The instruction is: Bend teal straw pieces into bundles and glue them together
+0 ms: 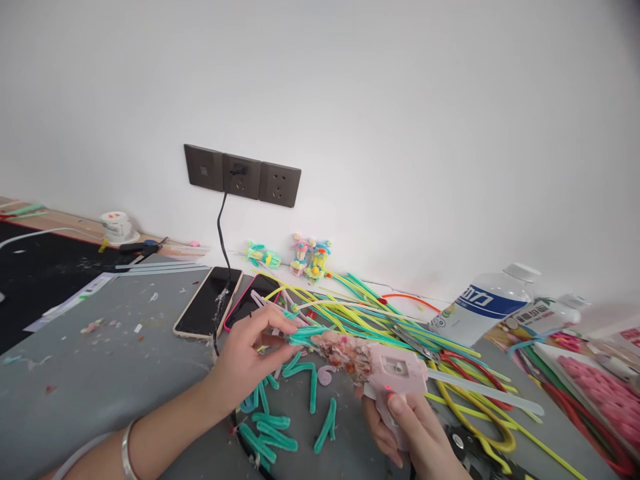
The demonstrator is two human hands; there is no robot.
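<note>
My left hand (pixel 263 350) pinches a small bundle of folded teal pipe cleaners (pixel 307 335) between thumb and fingertips. Wrapped round the handle of a pale pink hot glue gun (pixel 397 367) is my right hand (pixel 410 427). Old glue and coloured fuzz crust the gun's front, and its nozzle meets the teal bundle; whether fresh glue is coming out I cannot tell. A long translucent glue stick (pixel 490 392) juts from the gun's back. Below the hands lie several bent teal pipe cleaner pieces (pixel 273 437) and a pale pink curl (pixel 327 375).
Yellow and teal pipe cleaners (pixel 345 303) spread behind the gun, with red-and-yellow-handled scissors (pixel 475 373). Two phones (pixel 207 303) lie left, a black cord (pixel 220 233) crossing one. Small pipe-cleaner figures (pixel 313 257) stand by the wall. A plastic bottle (pixel 480 307) is at right.
</note>
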